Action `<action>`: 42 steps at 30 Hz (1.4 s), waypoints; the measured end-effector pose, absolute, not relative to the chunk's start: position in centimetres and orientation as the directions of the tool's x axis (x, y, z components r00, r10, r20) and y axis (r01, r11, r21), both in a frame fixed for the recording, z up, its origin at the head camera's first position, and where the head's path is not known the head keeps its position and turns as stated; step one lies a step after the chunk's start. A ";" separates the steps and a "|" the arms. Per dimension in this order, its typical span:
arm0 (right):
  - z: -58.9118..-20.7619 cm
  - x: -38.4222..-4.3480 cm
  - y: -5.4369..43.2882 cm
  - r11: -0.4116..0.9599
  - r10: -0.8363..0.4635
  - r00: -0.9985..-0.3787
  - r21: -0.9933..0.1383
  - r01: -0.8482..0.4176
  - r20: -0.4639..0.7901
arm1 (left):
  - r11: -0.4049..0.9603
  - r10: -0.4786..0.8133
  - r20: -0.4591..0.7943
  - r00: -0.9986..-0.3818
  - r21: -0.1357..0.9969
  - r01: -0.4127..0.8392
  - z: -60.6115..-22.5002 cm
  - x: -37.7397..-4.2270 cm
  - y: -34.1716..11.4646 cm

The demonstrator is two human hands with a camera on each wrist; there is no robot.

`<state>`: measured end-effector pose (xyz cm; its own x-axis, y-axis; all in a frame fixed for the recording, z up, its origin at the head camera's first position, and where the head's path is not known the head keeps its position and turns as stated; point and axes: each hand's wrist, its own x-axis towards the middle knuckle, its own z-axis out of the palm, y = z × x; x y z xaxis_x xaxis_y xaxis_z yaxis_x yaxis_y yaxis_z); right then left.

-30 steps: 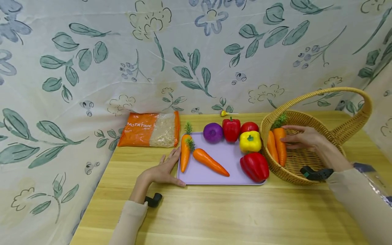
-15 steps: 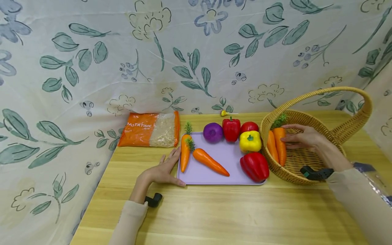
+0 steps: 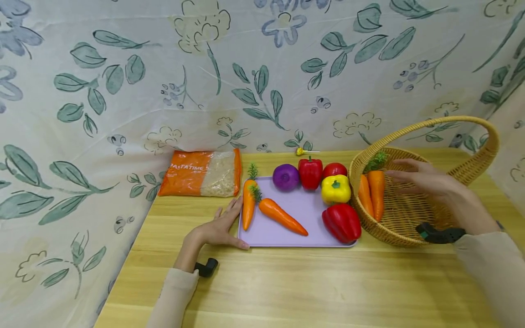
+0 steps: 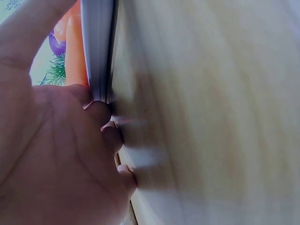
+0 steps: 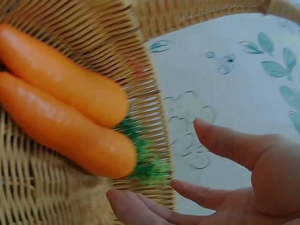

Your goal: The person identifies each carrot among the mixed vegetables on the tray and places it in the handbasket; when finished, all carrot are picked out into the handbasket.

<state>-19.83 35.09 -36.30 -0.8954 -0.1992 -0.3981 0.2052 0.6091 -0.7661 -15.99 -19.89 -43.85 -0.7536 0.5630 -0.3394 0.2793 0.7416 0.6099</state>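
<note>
My left hand [image 3: 218, 230] rests against the left edge of the lilac tray [image 3: 287, 241], fingers extended and thumb at its near corner. In the left wrist view its fingertips touch the tray's side and the table. On the tray lie two orange carrots, one upright in view [image 3: 248, 209] and one slanted [image 3: 283, 217]. My right hand [image 3: 434, 184] hovers over the wicker basket [image 3: 404, 214], its fingers apart and holding nothing. Two more carrots [image 5: 70, 126] with green tops lean side by side against the basket's left wall, just clear of the fingertips.
A purple onion-like vegetable [image 3: 286, 177], a red pepper [image 3: 310, 173], a red round vegetable [image 3: 335, 170], a yellow pepper [image 3: 336, 189] and a larger red pepper [image 3: 342, 222] fill the tray's right and back. An orange bag [image 3: 200, 173] lies behind my left hand. The basket handle [image 3: 434, 122] arches overhead.
My right hand has released the carrot in the basket and drawn back to the right, fingers spread. The left hand and the tray stay where they were.
</note>
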 end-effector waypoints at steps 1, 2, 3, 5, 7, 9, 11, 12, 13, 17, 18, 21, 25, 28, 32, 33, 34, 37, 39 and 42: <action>-35.9 -19.5 35.1 0.620 -0.208 -0.897 -0.762 0.186 -0.389 | 0.742 0.563 -0.341 -0.753 0.609 0.279 -43.8 -16.0 -19.9; -35.4 -19.2 35.0 0.625 -0.215 -0.899 -0.761 0.172 -0.380 | 0.742 0.564 -0.341 -0.753 0.609 0.280 -43.8 -16.0 -19.9; -35.1 -18.8 34.9 0.630 -0.219 -0.902 -0.760 0.160 -0.371 | 0.742 0.564 -0.340 -0.752 0.608 0.282 -43.8 -16.0 -20.0; -34.4 -17.9 34.7 0.643 -0.218 -0.910 -0.753 0.137 -0.352 | 0.740 0.567 -0.338 -0.751 0.609 0.285 -43.8 -15.9 -20.0; -34.1 -17.0 34.4 0.630 -0.245 -0.916 -0.770 0.097 -0.316 | 0.740 0.568 -0.340 -0.750 0.609 0.284 -43.9 -15.9 -20.1; -33.8 -16.0 34.0 0.606 -0.274 -0.919 -0.793 0.066 -0.285 | 0.739 0.569 -0.340 -0.749 0.610 0.285 -43.9 -15.9 -20.1; -33.5 -15.1 33.6 0.580 -0.309 -0.918 -0.815 0.026 -0.249 | 0.739 0.569 -0.340 -0.749 0.611 0.284 -44.0 -15.9 -20.2; -33.4 -14.7 33.4 0.571 -0.318 -0.918 -0.821 0.015 -0.238 | 0.740 0.568 -0.341 -0.749 0.611 0.282 -44.0 -15.9 -20.2; -33.3 -14.2 33.1 0.559 -0.324 -0.918 -0.829 0.009 -0.228 | 0.739 0.568 -0.340 -0.749 0.612 0.282 -44.0 -15.9 -20.2; -32.6 -12.6 31.4 0.580 -0.332 -0.917 -0.814 -0.015 -0.220 | 0.739 0.566 -0.341 -0.751 0.614 0.278 -44.1 -16.0 -20.3; -32.4 -12.2 30.8 0.588 -0.334 -0.916 -0.809 -0.017 -0.223 | 0.740 0.565 -0.343 -0.751 0.613 0.276 -44.1 -16.0 -20.3; -31.9 -11.4 28.9 0.600 -0.349 -0.906 -0.800 -0.021 -0.238 | 0.743 0.563 -0.346 -0.750 0.610 0.276 -44.1 -15.9 -20.3; -31.4 -10.8 26.1 0.567 -0.401 -0.888 -0.822 -0.048 -0.224 | 0.744 0.561 -0.346 -0.752 0.609 0.275 -44.1 -15.9 -20.3; -31.2 -10.7 23.8 0.532 -0.435 -0.876 -0.844 -0.064 -0.208 | 0.746 0.558 -0.349 -0.753 0.607 0.272 -44.1 -15.9 -20.3; -31.9 -10.9 20.4 0.489 -0.472 -0.861 -0.869 -0.079 -0.188 | 0.751 0.555 -0.353 -0.753 0.603 0.270 -44.1 -16.0 -20.2; -32.2 -11.0 19.6 0.479 -0.482 -0.858 -0.873 -0.088 -0.178 | 0.750 0.555 -0.352 -0.754 0.604 0.270 -44.1 -16.0 -20.1; -32.7 -11.2 18.8 0.469 -0.492 -0.854 -0.878 -0.099 -0.166 | 0.750 0.555 -0.350 -0.754 0.603 0.272 -44.1 -16.1 -20.1; -34.1 -11.8 16.6 0.435 -0.518 -0.844 -0.892 -0.123 -0.136 | 0.747 0.557 -0.345 -0.755 0.606 0.274 -43.9 -16.1 -19.9; -35.2 -12.3 15.3 0.420 -0.523 -0.843 -0.899 -0.125 -0.127 | 0.748 0.557 -0.345 -0.756 0.604 0.275 -43.8 -16.0 -19.8; -36.6 -12.8 13.6 0.398 -0.517 -0.846 -0.911 -0.106 -0.127 | 0.752 0.554 -0.346 -0.757 0.598 0.277 -43.8 -16.0 -19.8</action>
<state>-12.77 13.61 -36.60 -0.8463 -0.5175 -0.1268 -0.1065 0.3975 -0.9114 -15.98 -19.84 -43.77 -0.7570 0.5540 -0.3463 0.2768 0.7521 0.5982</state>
